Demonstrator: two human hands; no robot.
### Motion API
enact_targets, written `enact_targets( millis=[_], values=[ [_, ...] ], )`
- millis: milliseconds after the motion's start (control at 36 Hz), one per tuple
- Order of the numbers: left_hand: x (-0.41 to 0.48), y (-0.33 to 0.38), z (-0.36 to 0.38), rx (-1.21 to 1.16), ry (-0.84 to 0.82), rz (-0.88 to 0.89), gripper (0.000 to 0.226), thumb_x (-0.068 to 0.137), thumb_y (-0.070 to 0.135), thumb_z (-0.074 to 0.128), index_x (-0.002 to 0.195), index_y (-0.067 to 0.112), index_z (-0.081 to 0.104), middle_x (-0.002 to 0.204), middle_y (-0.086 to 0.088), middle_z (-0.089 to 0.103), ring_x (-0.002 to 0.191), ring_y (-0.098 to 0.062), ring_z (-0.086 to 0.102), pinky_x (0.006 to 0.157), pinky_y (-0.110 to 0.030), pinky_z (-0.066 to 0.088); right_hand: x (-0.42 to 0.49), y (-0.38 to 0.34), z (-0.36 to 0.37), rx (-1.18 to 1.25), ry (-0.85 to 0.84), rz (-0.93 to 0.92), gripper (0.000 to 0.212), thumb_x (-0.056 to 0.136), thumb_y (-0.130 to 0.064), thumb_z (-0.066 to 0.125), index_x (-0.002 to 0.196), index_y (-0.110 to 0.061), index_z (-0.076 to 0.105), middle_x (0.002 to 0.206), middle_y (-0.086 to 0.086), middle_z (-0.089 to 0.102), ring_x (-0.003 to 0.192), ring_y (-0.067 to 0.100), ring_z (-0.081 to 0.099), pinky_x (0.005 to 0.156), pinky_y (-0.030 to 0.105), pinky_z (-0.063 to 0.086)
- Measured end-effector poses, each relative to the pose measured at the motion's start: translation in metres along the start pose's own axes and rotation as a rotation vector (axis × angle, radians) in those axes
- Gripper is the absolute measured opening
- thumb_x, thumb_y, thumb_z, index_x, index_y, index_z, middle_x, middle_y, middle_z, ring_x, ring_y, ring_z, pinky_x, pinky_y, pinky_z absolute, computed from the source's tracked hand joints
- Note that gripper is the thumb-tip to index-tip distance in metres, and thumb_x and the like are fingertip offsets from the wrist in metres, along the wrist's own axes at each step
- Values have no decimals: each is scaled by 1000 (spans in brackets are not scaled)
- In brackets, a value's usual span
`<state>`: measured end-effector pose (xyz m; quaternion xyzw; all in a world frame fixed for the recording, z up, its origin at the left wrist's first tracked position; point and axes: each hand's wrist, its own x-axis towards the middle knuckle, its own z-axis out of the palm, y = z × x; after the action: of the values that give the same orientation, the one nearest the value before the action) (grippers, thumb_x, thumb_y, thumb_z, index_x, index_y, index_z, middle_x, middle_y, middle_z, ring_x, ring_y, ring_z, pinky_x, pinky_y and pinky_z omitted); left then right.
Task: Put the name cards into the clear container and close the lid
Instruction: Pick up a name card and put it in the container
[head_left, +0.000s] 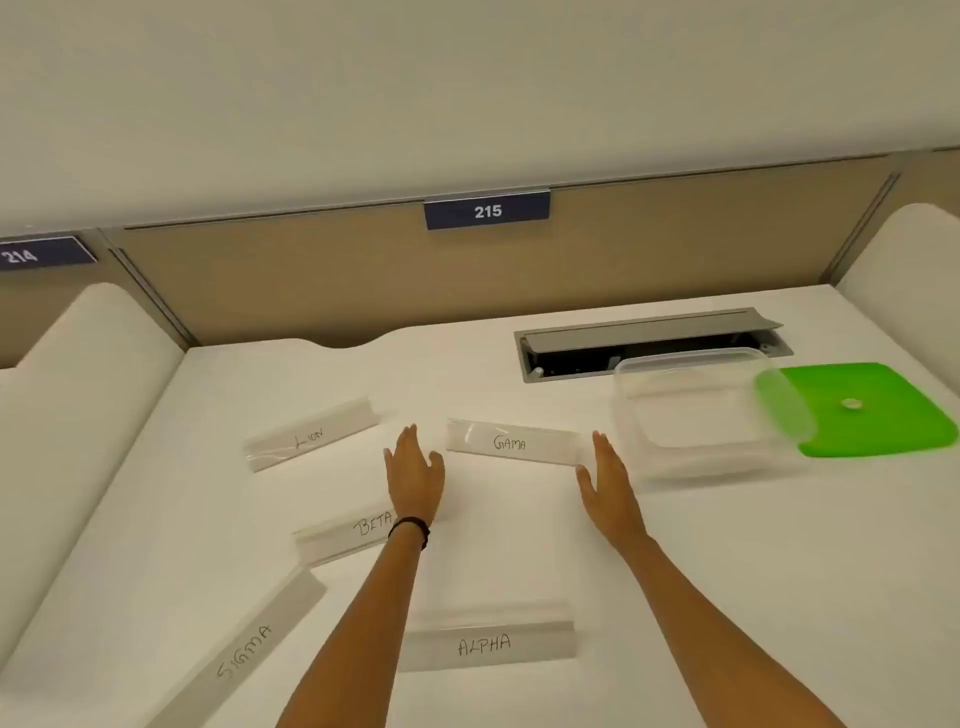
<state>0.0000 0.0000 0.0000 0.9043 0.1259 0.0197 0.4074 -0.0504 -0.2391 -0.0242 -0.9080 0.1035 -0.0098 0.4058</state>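
Note:
Several clear name cards lie on the white desk: GAMA, LION, BETA, SIGMA and ALPHA. My left hand is open with straight fingers just left of the GAMA card. To the right of that card's end, my right hand is also open. Neither hand holds anything. The clear container stands open and empty to the right. Its green lid lies flat beside it, partly under its right edge.
A grey cable hatch is open in the desk behind the container. A tan partition with a "215" sign closes off the back. White curved dividers rise on both sides.

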Motion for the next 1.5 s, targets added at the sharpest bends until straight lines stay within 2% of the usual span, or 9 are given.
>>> enact_targets(
  millis=[250,528,611,694,778,889,1111,1361,1500],
  values=[
    [37,11,1,-32,-145,-90,48,94,15,44,141,11,37,147,-7,41,128,-24,46,108,-35,34,28,-22,0,283,17,302,53,100,-26,36,148,-9,22,155,10,27,143,24,25,117,36,22],
    [53,15,17,-90,-202,-161,46,98,26,37,138,4,41,147,-13,41,137,-28,36,113,-38,27,46,-32,0,400,-57,430,52,100,-34,32,147,-12,26,152,5,31,139,24,31,113,34,27],
    [53,16,22,-119,-130,-134,43,98,24,33,112,-12,52,122,-30,55,116,-43,49,100,-49,39,48,-34,0,411,-56,436,40,100,-35,31,129,-11,42,132,7,45,125,22,43,103,32,34],
    [51,17,23,-137,-81,-110,45,99,27,29,63,2,41,65,-18,46,72,-38,42,60,-36,37,47,-38,-1,395,-8,429,45,101,-31,32,134,-3,41,129,15,51,122,29,47,104,40,38],
    [52,17,23,-141,-115,-96,42,100,32,27,62,14,28,61,0,34,68,-23,34,55,-29,23,47,-38,1,408,2,394,30,100,-29,32,103,-7,52,88,2,52,95,23,49,81,35,45],
    [53,15,24,-182,-203,-79,42,100,35,26,64,15,32,65,0,40,70,-21,38,63,-31,27,49,-40,3,410,16,378,32,99,-27,32,71,-15,39,72,-2,43,82,21,45,62,28,36],
    [51,18,21,-204,-276,-77,43,100,39,25,64,18,36,76,-1,49,76,-20,43,75,-31,32,48,-43,3,400,-13,404,29,100,-32,31,71,-26,33,95,3,41,91,17,39,78,27,31],
    [42,30,10,-204,-226,-13,42,100,39,24,62,21,30,65,3,41,63,-15,38,61,-27,30,47,-57,-5,370,-5,399,38,100,-35,29,63,-33,19,72,-9,31,92,16,34,74,27,32],
    [36,36,1,-187,-197,25,40,100,38,24,69,15,33,70,0,43,68,-17,38,63,-29,30,46,-64,-12,349,-49,374,27,100,-37,28,89,-21,47,104,4,43,101,18,41,87,31,36]
  ],
)
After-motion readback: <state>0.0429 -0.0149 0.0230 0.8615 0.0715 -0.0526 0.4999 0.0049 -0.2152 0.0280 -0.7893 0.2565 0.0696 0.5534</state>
